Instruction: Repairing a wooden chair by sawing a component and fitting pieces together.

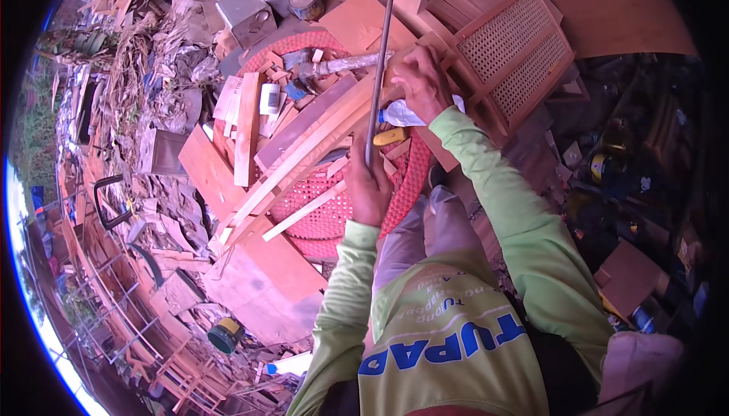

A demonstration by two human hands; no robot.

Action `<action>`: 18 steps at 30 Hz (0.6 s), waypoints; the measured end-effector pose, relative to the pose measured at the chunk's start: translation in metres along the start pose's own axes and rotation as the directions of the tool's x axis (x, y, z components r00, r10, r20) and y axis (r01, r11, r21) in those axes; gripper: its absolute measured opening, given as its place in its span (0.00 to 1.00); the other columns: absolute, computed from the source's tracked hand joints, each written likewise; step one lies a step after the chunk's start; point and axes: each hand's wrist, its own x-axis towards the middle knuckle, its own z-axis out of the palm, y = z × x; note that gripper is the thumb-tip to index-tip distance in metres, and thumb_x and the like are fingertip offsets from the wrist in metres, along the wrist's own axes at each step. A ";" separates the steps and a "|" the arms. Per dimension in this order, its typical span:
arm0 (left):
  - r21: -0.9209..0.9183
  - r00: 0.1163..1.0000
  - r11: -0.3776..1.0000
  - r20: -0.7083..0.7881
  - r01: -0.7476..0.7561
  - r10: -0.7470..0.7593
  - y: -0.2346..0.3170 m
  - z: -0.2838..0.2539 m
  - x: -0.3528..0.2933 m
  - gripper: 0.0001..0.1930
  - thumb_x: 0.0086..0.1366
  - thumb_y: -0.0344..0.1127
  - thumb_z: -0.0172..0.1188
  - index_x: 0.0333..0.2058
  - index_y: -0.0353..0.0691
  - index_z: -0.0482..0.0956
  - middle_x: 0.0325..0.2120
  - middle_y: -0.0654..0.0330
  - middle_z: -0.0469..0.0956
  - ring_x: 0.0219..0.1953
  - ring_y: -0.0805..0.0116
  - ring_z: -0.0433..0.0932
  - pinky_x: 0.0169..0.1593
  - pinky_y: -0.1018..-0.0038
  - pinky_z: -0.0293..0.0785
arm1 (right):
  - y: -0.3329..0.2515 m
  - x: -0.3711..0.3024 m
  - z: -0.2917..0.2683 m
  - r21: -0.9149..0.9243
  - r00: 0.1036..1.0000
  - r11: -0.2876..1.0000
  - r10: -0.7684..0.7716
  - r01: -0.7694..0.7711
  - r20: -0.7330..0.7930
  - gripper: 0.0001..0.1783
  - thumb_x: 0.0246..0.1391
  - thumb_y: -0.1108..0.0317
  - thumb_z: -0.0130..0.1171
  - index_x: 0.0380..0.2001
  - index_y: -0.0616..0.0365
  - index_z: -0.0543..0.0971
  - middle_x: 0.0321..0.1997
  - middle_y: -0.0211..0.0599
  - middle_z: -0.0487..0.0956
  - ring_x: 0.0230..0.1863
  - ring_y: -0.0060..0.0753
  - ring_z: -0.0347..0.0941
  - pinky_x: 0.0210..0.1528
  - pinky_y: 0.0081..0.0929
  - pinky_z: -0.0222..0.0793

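Note:
My left hand [370, 188] is closed around the lower end of a long, thin, dark metal bar [380, 67], which rises steeply across the wood; its exact kind is unclear. My right hand [421, 86] has its fingers curled over the end of a wooden piece beside the bar. Under both hands, long wooden strips [304, 146] slant across a round red woven-pattern surface [406, 181]. A clear plastic bottle [406, 113] with a blue cap lies below my right wrist. Near it is a yellow-handled tool [389, 137], partly hidden. A grey-handled hammer-like tool [334, 65] lies farther off.
A wooden frame with cane panels [516, 52] stands at the right. A white cylindrical container [269, 99] sits among offcuts on the left. A tin can [306, 4] is at the back, a green-and-yellow container [225, 334] at lower left. Wood scraps and debris cover the ground.

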 end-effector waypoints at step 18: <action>-0.131 0.986 0.978 -0.028 0.160 -0.165 -0.014 -0.012 -0.062 0.20 0.80 0.23 0.51 0.67 0.32 0.71 0.30 0.62 0.77 0.29 0.78 0.73 0.33 0.78 0.71 | -0.001 -0.001 0.002 0.019 1.000 0.999 0.031 -0.031 0.004 0.10 0.49 0.81 0.73 0.34 0.62 0.81 0.44 0.48 0.72 0.50 0.55 0.72 0.49 0.50 0.71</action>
